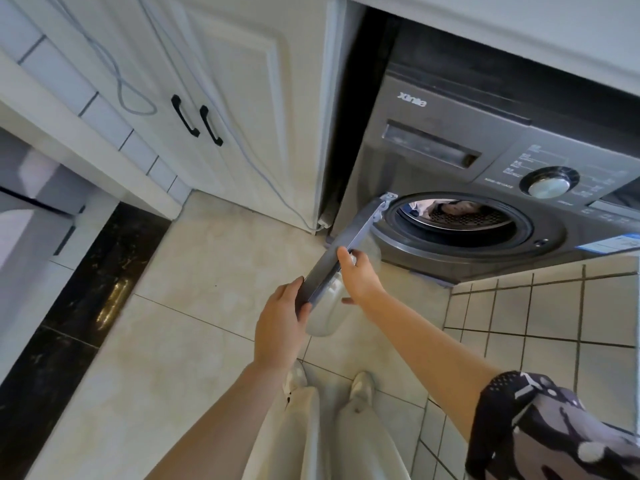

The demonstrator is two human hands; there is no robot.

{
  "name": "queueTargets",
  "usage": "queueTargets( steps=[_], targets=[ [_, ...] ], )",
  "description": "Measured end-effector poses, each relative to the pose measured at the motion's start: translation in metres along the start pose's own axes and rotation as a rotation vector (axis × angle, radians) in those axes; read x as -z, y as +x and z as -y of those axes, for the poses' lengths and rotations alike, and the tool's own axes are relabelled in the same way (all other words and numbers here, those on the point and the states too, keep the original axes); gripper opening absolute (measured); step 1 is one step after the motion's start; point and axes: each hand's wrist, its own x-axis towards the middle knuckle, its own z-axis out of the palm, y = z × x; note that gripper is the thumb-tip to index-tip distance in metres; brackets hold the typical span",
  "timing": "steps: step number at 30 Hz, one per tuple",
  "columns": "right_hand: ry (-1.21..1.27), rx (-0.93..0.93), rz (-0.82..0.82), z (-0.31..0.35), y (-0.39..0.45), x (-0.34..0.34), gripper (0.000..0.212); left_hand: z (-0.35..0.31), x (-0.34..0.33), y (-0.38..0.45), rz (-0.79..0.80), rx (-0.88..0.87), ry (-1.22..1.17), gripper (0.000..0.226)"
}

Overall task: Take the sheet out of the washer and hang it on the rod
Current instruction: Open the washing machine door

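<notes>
Pale floor tiles [194, 271] run up to white cabinets [239, 98] with 2 black handles [195, 120]; a grey washer [485, 188] sits in the recess beside them, under a counter [519, 22]. Its door [341, 258] stands swung wide, edge-on to the camera; the drum [457, 216] is exposed, and in its upper part a bit of cloth shows, likely the sheet [450, 206], still inside. The left hand [282, 327] grips the door's outer rim, fingers curled round it; the right hand [358, 275] holds the door further up, thumb on the rim, fingers behind the glass bulge. A thin cable [135, 95] hangs down the cabinets.
</notes>
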Motion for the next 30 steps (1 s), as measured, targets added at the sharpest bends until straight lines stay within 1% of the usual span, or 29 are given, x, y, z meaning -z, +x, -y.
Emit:
queueTargets(
  steps=[3,7,11,17,20,22,24,27,28,30],
  targets=[
    [0.038,-0.015,-0.014,0.012,0.003,-0.015,0.053,0.012,0.014,0.015,-0.015,-0.015,0.038,0.045],
    [0.088,-0.042,-0.005,0.025,0.011,-0.022,0.057,0.025,0.024,0.035,-0.034,-0.033,0.067,0.046],
    [0.047,-0.037,-0.001,0.032,0.017,-0.023,0.06,0.031,0.03,0.047,-0.045,-0.023,0.08,0.046],
    [0.023,-0.008,0.029,0.037,0.019,-0.019,0.051,0.029,0.032,0.057,-0.039,0.009,0.132,0.044],
    [-0.008,0.028,0.051,0.033,0.022,-0.009,0.052,0.019,0.03,0.056,-0.085,0.01,0.182,0.051],
    [-0.055,0.057,0.059,0.026,0.024,0.004,0.053,0.007,0.024,0.053,-0.153,-0.084,0.26,0.057],
    [-0.124,0.088,0.057,0.017,0.026,0.021,0.048,-0.007,0.016,0.051,-0.207,-0.205,0.346,0.059],
    [-0.223,0.144,0.03,-0.005,0.033,0.061,0.026,-0.041,-0.01,0.047,-0.231,-0.33,0.343,0.058],
    [-0.242,0.149,0.008,-0.013,0.036,0.076,0.026,-0.053,-0.02,0.045,-0.227,-0.351,0.329,0.059],
    [-0.292,0.161,-0.034,-0.03,0.041,0.107,0.034,-0.074,-0.044,0.042,-0.199,-0.379,0.326,0.058]
  ],
)
